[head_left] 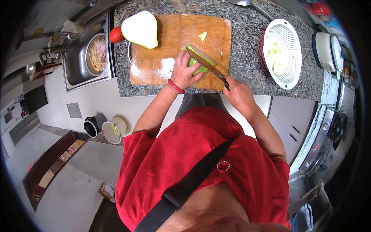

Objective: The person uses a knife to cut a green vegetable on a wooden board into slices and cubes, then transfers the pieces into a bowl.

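Note:
A wooden cutting board (154,73) lies on the speckled granite counter. Near its lower edge, my left hand (182,71), with a red bangle at the wrist, grips a light green piece of gourd (198,69), fingers curled over it. My right hand (239,92) is wrapped round the dark handle of a kitchen knife (205,62). The blade runs slantwise against the green piece, close to my left fingertips, and hides part of it. A large cut gourd half (141,30), pale with a green edge, rests on the board's upper left corner. A small pale green scrap (203,36) lies farther up.
A tomato (115,35) sits beside the gourd half. To the right stands a white colander (288,79) with pale green pieces inside. Left is a steel sink (78,62) holding a bowl (89,62) of pale strips. A white appliance (326,50) stands far right; bins (116,129) are on the floor.

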`<action>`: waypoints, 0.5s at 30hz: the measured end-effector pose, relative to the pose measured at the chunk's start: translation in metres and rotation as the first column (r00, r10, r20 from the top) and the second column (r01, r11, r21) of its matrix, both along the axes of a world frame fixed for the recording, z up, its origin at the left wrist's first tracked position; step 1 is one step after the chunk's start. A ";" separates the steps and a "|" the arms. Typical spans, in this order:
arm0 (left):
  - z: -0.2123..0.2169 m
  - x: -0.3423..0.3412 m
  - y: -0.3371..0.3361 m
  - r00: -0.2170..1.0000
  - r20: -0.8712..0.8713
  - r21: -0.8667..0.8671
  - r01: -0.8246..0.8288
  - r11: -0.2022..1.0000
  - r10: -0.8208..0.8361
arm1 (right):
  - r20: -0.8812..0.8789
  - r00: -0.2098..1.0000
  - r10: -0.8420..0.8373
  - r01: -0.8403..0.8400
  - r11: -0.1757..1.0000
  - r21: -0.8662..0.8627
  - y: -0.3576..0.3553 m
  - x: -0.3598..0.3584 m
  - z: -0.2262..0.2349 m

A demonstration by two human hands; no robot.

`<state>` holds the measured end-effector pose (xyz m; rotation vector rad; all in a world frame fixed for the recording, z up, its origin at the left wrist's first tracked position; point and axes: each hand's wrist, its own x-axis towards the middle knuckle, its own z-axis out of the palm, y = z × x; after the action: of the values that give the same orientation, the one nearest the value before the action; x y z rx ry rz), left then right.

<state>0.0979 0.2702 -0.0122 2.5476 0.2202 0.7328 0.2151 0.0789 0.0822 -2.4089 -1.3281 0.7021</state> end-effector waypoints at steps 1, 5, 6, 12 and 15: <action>0.000 0.001 0.000 1.000 -0.003 0.003 -0.001 1.000 0.001 | 0.009 1.000 0.002 -0.002 1.000 0.001 0.001 0.000 -0.001; 0.001 0.002 0.002 1.000 0.002 -0.017 0.003 1.000 -0.003 | -0.004 1.000 0.006 -0.006 0.999 -0.047 0.007 0.001 0.007; 0.001 0.002 0.001 1.000 -0.001 -0.016 0.000 1.000 0.000 | -0.004 1.000 0.014 -0.014 0.998 -0.059 0.007 0.002 0.008; -0.002 0.001 -0.001 1.000 -0.003 -0.029 -0.011 1.000 0.011 | -0.020 0.999 0.031 -0.034 0.987 -0.160 0.017 0.003 0.012; -0.003 0.001 -0.001 1.000 0.013 -0.042 -0.013 0.999 0.013 | -0.026 1.000 0.007 -0.013 0.970 -0.243 0.030 0.004 0.012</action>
<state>0.0987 0.2692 -0.0155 2.5032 0.2452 0.7427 0.2187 0.1092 0.0940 -2.5728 -1.3121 0.9440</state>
